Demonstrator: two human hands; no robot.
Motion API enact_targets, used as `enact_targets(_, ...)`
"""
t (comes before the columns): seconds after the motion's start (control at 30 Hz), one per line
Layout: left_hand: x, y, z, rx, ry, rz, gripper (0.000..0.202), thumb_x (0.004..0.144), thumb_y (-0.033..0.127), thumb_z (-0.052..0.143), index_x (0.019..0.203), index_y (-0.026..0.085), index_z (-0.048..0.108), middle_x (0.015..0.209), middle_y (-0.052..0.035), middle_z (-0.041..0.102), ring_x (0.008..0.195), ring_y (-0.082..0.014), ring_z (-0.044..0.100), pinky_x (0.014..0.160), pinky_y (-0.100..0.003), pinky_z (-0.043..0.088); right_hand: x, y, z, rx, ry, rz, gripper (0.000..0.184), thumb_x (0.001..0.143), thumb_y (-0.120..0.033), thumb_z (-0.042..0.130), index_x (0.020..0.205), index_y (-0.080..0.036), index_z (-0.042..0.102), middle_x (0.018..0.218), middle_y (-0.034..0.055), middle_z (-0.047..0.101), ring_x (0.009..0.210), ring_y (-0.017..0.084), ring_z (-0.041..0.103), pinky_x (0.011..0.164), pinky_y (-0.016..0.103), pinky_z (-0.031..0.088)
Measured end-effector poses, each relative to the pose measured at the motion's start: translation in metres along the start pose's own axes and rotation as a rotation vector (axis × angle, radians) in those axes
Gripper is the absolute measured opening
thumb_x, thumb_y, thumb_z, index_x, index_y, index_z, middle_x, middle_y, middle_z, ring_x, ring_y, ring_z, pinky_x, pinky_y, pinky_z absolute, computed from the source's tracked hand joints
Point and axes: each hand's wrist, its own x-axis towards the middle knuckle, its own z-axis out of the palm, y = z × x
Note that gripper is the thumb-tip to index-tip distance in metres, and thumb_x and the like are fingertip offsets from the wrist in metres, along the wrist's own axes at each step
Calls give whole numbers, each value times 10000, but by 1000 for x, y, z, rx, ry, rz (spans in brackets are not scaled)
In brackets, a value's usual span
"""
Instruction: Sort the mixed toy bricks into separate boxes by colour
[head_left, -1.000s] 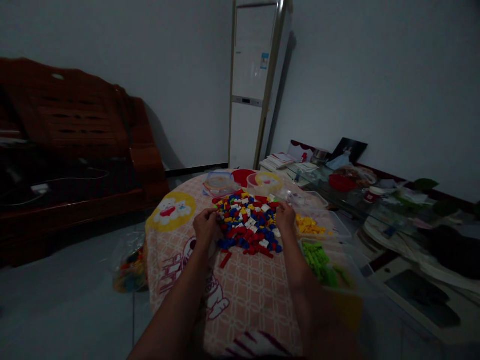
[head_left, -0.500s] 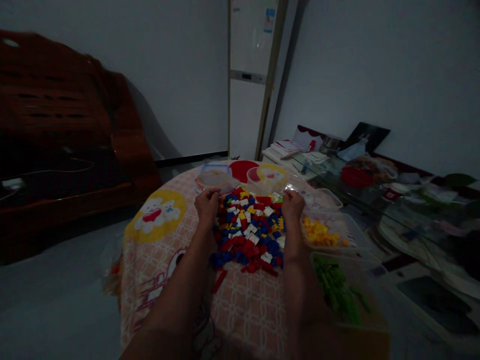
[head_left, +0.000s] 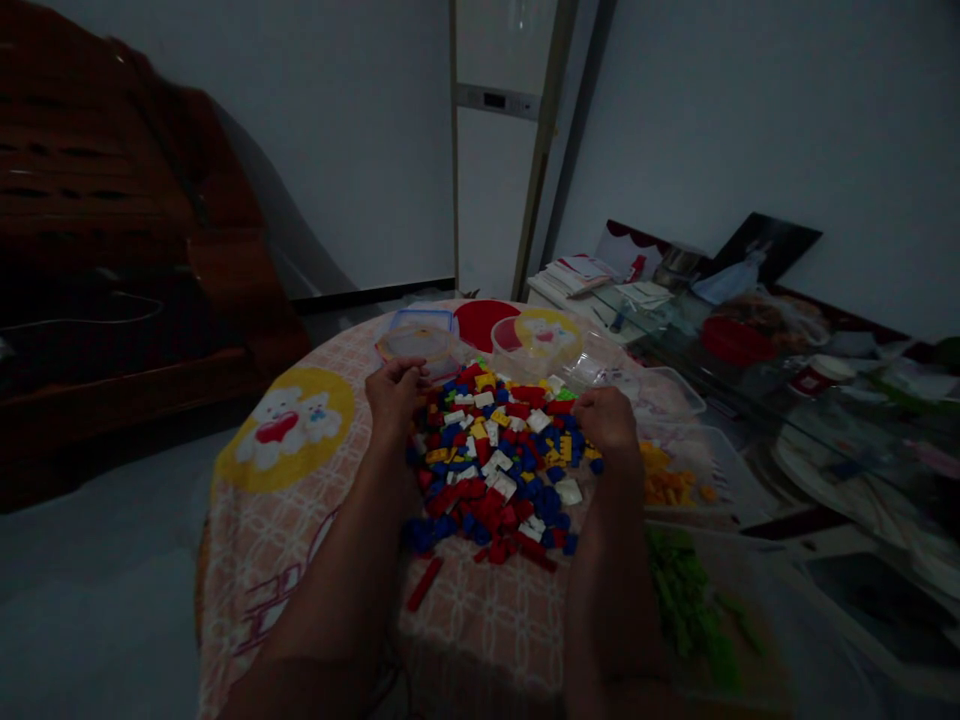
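Observation:
A heap of small red, blue, yellow and white building bricks (head_left: 499,465) lies on a round table covered with a patterned cloth (head_left: 300,470). My left hand (head_left: 394,392) rests at the heap's left far edge with its fingers curled into the bricks. My right hand (head_left: 609,420) sits at the heap's right edge, fingers bent down among the bricks. What either hand grips is hidden. One red brick (head_left: 424,584) lies apart, nearer to me.
Clear tubs stand to the right: one with yellow bricks (head_left: 671,480), one with green bricks (head_left: 686,610). Lidded round containers (head_left: 420,340) stand beyond the heap. A cluttered glass table (head_left: 787,380) is at right, a wooden sofa (head_left: 112,250) at left, a tall white unit (head_left: 499,150) behind.
The view has tilted down and moved closer. Both hands have shifted along the heap's sides, the right one coming nearer to me.

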Motion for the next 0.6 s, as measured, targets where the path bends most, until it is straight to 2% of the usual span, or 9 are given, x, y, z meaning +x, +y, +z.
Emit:
enact_targets(0.17,0,-5,0,53,-53,-11,350,720,278,586,963,111,774,804,-55,743,638,-151,656,648,-261,548,4,8,7,-57,22,92,123,709,-142,696,633,-212,763,629,47,710,579,165,622,584,255,432)
enact_targets(0.27,0,-14,2,109,-52,-33,369,739,272,584,1002,115,791,754,-54,735,658,-175,674,646,-263,544,4,12,13,-63,57,65,89,720,-154,732,669,-210,778,662,46,723,632,173,658,611,251,448)
enact_targets(0.37,1,-21,2,115,-35,-45,374,753,282,583,1019,131,797,741,-49,736,670,-185,691,629,-257,539,2,8,15,-124,-32,44,75,774,-207,745,727,-205,803,730,55,756,715,188,703,655,255,468)
enact_targets(0.5,1,-23,2,124,-37,-51,361,759,292,585,1014,152,799,762,-47,747,697,-190,714,634,-254,547,-1,-4,11,-214,-159,76,148,851,-302,736,816,-190,826,845,97,794,816,212,739,704,265,488)
enact_targets(0.6,1,-24,2,116,-26,-43,359,755,296,590,1009,155,800,787,-55,755,710,-196,720,631,-259,549,-3,-7,8,-243,-212,88,167,848,-330,749,856,-181,826,902,113,802,859,228,746,720,270,500)
